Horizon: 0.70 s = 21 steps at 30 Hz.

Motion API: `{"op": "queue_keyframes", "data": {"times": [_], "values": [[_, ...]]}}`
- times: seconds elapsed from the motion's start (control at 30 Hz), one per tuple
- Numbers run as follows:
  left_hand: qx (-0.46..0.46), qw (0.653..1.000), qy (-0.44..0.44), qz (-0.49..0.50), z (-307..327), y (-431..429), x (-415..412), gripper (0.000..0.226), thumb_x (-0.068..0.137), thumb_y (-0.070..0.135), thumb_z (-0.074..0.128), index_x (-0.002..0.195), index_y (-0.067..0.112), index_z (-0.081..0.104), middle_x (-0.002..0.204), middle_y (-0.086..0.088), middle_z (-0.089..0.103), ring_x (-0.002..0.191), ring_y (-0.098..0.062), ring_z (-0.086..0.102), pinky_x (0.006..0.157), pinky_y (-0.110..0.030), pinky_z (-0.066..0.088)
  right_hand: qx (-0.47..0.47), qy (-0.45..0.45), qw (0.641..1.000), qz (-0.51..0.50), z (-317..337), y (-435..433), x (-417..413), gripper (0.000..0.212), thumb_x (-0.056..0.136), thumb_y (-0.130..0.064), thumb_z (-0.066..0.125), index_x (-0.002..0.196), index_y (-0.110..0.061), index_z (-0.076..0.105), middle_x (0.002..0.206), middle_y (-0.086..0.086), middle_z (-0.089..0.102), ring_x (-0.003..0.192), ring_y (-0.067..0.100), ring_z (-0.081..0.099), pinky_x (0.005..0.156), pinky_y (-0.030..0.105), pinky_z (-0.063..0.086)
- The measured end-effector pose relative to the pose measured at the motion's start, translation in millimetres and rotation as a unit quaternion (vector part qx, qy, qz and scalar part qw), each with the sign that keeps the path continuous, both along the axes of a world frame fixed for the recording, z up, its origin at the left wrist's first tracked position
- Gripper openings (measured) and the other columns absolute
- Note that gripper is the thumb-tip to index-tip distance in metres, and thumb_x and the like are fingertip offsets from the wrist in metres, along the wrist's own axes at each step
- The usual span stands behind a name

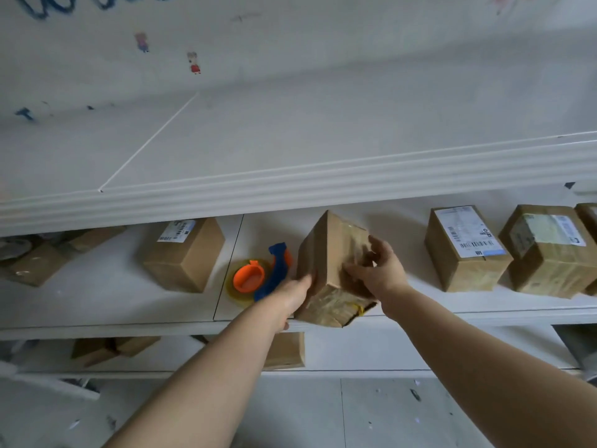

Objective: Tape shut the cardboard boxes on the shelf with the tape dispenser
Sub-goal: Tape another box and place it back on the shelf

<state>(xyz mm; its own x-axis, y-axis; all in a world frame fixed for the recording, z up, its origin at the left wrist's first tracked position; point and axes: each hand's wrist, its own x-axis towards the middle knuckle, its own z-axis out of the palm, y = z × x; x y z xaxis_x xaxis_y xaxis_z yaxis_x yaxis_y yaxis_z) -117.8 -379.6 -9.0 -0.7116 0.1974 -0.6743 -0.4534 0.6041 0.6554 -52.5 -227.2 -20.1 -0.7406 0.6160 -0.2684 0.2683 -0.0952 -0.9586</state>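
A brown cardboard box (pixel 326 253) stands tilted on one edge at the front of the white shelf (pixel 161 305); old glossy tape covers its right and lower faces. My left hand (pixel 295 294) presses against its lower left side. My right hand (pixel 379 270) grips its right face, fingers spread over the tape. Just left of the box lies the tape dispenser (pixel 258 276), with a blue handle, an orange hub and a clear tape roll; neither hand touches it.
More boxes stand on the same shelf: one with a label (pixel 185 252) to the left, a labelled one (pixel 465 248) and a taped one (pixel 549 250) to the right. A deep white ledge (pixel 290 182) overhangs the shelf. Boxes (pixel 284 350) also sit on the lower shelf.
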Motion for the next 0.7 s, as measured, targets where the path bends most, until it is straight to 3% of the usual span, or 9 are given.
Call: {"op": "queue_keyframes", "data": {"times": [0.07,0.2,0.27,0.33,0.4,0.5,0.57,0.63,0.7], "values": [[-0.015,0.999,0.035,0.038,-1.1,2.8,-4.4,0.048,0.100,0.043,0.036,0.139,0.016,0.040,0.127,-0.009,0.052,0.117,-0.030,0.051,0.095,-0.044,0.047,-0.013,-0.011,1.000,-0.022,-3.8,-0.3,0.5,0.090,0.070,-0.016,0.085,0.145,-0.021,0.036,0.134,0.001,0.042,0.120,0.017,0.049,0.097,0.039,0.049],[0.085,0.993,-0.030,0.080,1.8,3.5,-10.1,0.073,0.077,0.076,0.050,0.132,0.028,0.047,0.129,-0.006,0.058,0.110,-0.033,0.060,0.082,-0.048,0.056,-0.089,-0.006,0.996,0.029,-8.0,-0.6,-1.5,0.041,0.088,-0.006,0.064,0.129,-0.007,0.058,0.113,-0.001,0.065,0.105,0.021,0.062,0.093,0.031,0.050],[0.100,0.991,-0.055,0.077,-3.5,1.9,-8.5,0.073,0.074,0.074,0.057,0.128,0.026,0.050,0.123,-0.007,0.062,0.105,-0.031,0.064,0.083,-0.049,0.056,-0.123,0.027,0.991,0.035,-8.6,1.4,0.0,0.034,0.091,0.001,0.056,0.124,-0.008,0.062,0.116,0.004,0.066,0.111,0.023,0.061,0.084,0.025,0.051],[0.078,0.994,-0.029,0.069,-11.3,1.3,-10.1,0.069,0.079,0.068,0.057,0.133,0.024,0.048,0.128,-0.006,0.059,0.109,-0.029,0.061,0.087,-0.047,0.056,-0.107,0.002,0.994,0.022,-9.1,7.8,4.8,0.043,0.093,-0.004,0.057,0.134,-0.013,0.053,0.131,0.008,0.058,0.119,0.022,0.055,0.086,0.021,0.044],[0.076,0.994,-0.006,0.073,-15.8,2.7,-13.1,0.064,0.084,0.064,0.054,0.137,0.029,0.045,0.135,-0.005,0.054,0.117,-0.029,0.056,0.088,-0.047,0.055,-0.117,-0.084,0.989,0.031,-12.3,15.0,13.8,0.062,0.091,-0.028,0.065,0.146,-0.017,0.037,0.147,0.009,0.042,0.132,0.026,0.043,0.101,0.035,0.035],[0.113,0.986,-0.011,0.119,-20.3,3.6,-12.2,0.045,0.096,0.047,0.048,0.138,0.030,0.044,0.135,-0.004,0.055,0.115,-0.030,0.058,0.090,-0.050,0.053,-0.195,-0.148,0.968,0.059,-19.6,21.1,24.8,0.073,0.087,-0.051,0.062,0.143,-0.011,0.036,0.144,0.010,0.042,0.131,0.032,0.041,0.101,0.046,0.035],[0.061,0.991,0.039,0.115,-25.6,6.5,-8.3,0.036,0.100,0.029,0.041,0.136,0.024,0.046,0.130,-0.006,0.058,0.109,-0.030,0.061,0.091,-0.048,0.053,-0.195,-0.102,0.975,0.033,-18.5,20.1,23.0,0.062,0.087,-0.042,0.066,0.135,-0.008,0.045,0.126,0.009,0.054,0.113,0.028,0.052,0.093,0.040,0.042],[-0.085,0.985,0.138,0.057,-29.9,12.9,-7.4,0.041,0.099,0.018,0.038,0.139,0.023,0.043,0.137,-0.005,0.051,0.116,-0.031,0.055,0.093,-0.036,0.049,-0.153,-0.050,0.987,-0.009,-19.1,22.0,16.6,0.059,0.087,-0.027,0.070,0.138,-0.009,0.047,0.127,0.006,0.058,0.111,0.025,0.056,0.097,0.036,0.045],[-0.082,0.982,0.157,0.067,-29.9,21.6,-8.0,0.040,0.099,0.030,0.043,0.138,0.021,0.046,0.135,-0.006,0.054,0.115,-0.031,0.055,0.094,-0.034,0.048,-0.127,-0.015,0.992,-0.015,-17.2,27.3,13.4,0.060,0.086,-0.013,0.069,0.141,-0.010,0.045,0.133,0.006,0.057,0.116,0.023,0.056,0.103,0.034,0.044]]}}
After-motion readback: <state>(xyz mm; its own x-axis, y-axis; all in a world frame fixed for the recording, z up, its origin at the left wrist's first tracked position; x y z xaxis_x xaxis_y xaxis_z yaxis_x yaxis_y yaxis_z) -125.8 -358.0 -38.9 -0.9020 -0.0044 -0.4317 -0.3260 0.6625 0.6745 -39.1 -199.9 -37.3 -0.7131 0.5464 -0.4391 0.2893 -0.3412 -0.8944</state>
